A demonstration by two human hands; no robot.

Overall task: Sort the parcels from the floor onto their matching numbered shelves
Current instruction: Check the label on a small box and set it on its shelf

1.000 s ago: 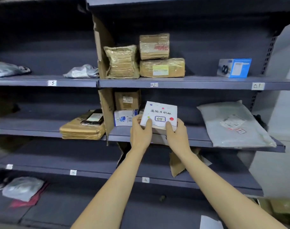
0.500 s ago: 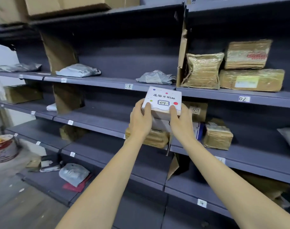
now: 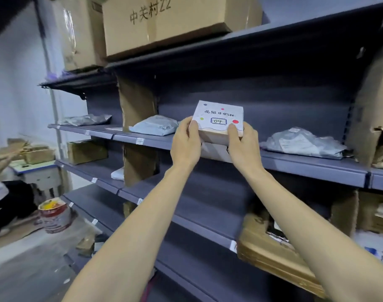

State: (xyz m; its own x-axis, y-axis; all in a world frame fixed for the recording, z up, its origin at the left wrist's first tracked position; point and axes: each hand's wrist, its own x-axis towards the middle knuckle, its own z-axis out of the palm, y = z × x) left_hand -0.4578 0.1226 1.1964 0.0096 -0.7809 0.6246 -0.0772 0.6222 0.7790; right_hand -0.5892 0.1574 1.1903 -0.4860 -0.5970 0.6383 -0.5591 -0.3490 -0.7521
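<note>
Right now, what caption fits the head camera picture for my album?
Both hands, left and right, hold the white box marked 04 at the grey shelf, beside a grey mailer bag.

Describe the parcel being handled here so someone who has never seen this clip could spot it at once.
Start at the grey shelving that fills the picture and find the shelf at hand height. In front of it, the left hand and right hand grip a small white box between them. Unlike the crumpled grey bags lying nearby, it is square, has coloured dots and reads "04".
</note>
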